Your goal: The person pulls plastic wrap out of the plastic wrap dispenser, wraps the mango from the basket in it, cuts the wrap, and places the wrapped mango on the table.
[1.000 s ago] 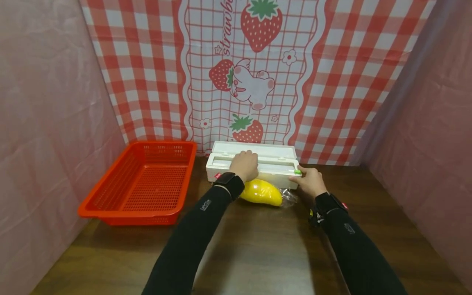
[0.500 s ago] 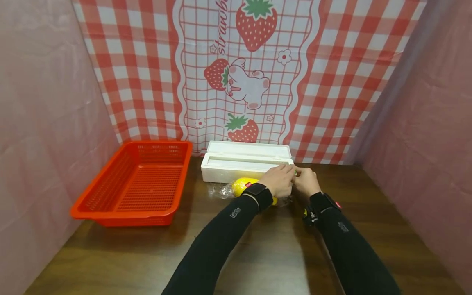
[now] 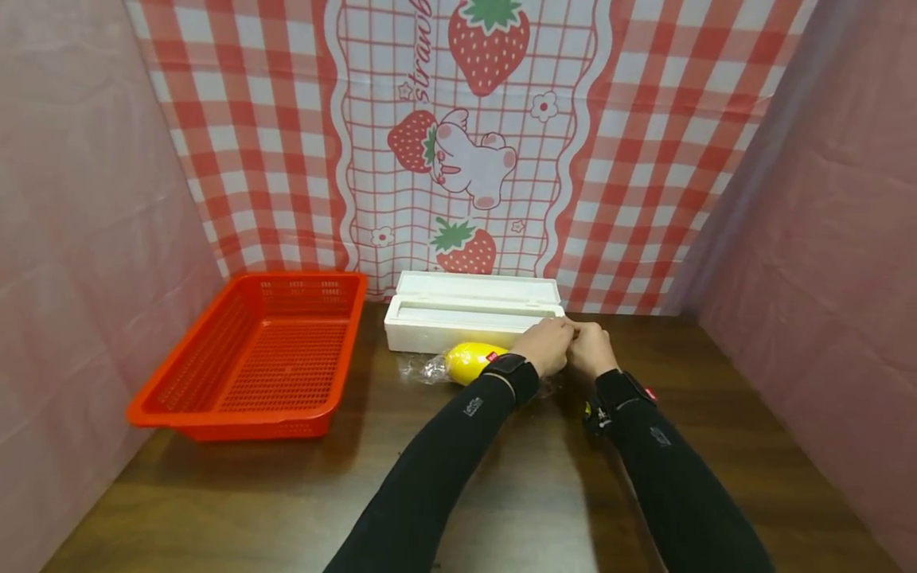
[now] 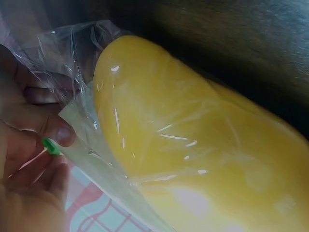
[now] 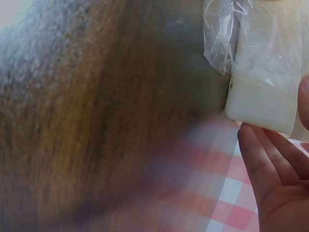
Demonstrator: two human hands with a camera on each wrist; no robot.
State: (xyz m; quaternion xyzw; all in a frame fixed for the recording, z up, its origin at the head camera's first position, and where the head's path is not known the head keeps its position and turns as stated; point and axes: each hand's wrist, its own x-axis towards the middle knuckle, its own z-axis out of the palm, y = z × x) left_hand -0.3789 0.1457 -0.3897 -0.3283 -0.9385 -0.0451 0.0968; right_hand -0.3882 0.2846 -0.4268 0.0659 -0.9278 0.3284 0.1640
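The white box [image 3: 423,338] lies along the desk's [image 3: 530,485] far edge, its long axis running left from the nearer right hand [image 3: 591,350], fingers extended at its right end, and the adjoining left hand [image 3: 546,345]; whether either pinches the green tab [image 4: 50,146], I cannot tell.

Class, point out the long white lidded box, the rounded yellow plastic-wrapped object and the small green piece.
Long white lidded box [image 3: 430,339]: head view, front wall.
Rounded yellow plastic-wrapped object [image 4: 193,130]: left wrist view, middle of visible side.
Small green piece [image 4: 50,146]: left wrist view, visible middle.
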